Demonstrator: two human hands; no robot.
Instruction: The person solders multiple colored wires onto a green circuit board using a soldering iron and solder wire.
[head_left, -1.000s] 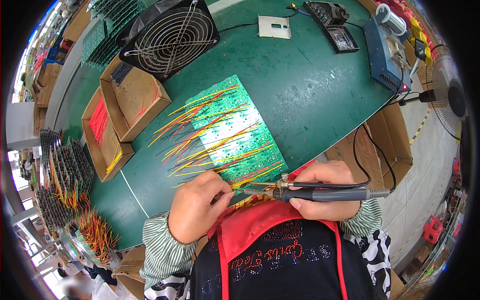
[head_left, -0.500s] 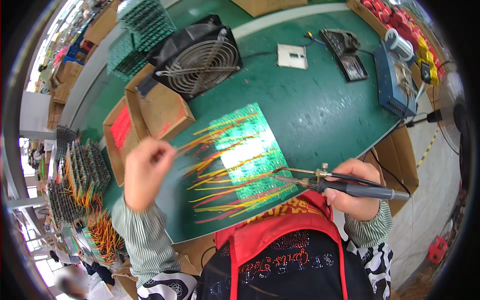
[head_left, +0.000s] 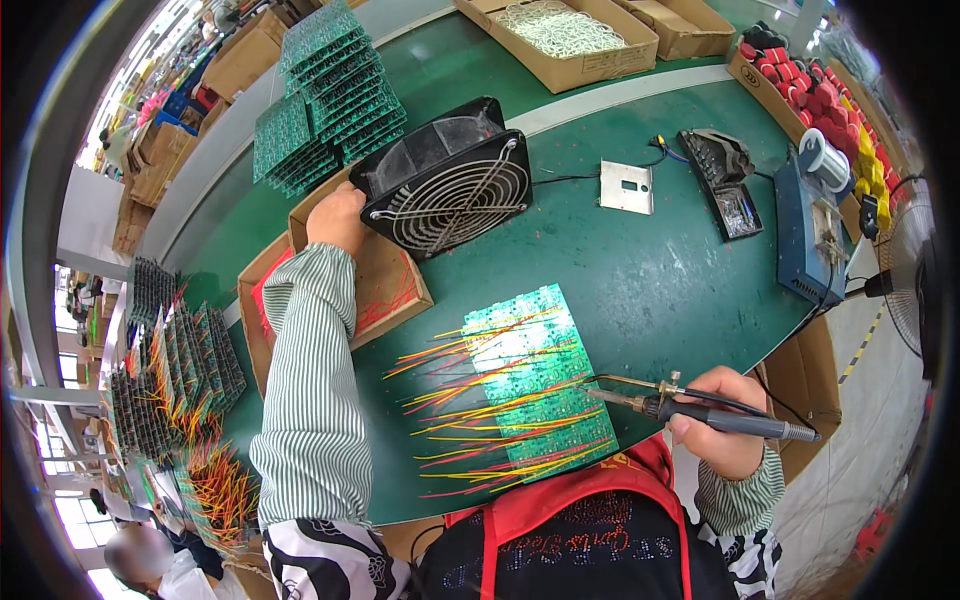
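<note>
My right hand (head_left: pixel 722 428) grips a soldering iron (head_left: pixel 745 420) with a thin metal feed tube along its top. The iron's tip is at the right edge of a green circuit board panel (head_left: pixel 545 365), which lies on the green table. Red and yellow wires (head_left: pixel 455 415) run from the panel out to the left. My left hand (head_left: pixel 337 217) reaches into the far end of a cardboard box (head_left: pixel 415 300), beside a black fan (head_left: pixel 455 195). Its fingers are mostly hidden. Short red wires (head_left: pixel 392 300) lie in the box's near end.
A stack of circuit boards (head_left: pixel 335 100) stands at the far left, and wired boards (head_left: pixel 180 370) stand farther left. At the right are a blue soldering station (head_left: pixel 805 235) with a solder spool (head_left: pixel 823 160), a black tray (head_left: pixel 725 190) and a white plate (head_left: pixel 627 187).
My left hand has moved from the wire ends beside the panel, forward into the cardboard box. The right hand still holds the iron at the panel. The whole view has shifted.
</note>
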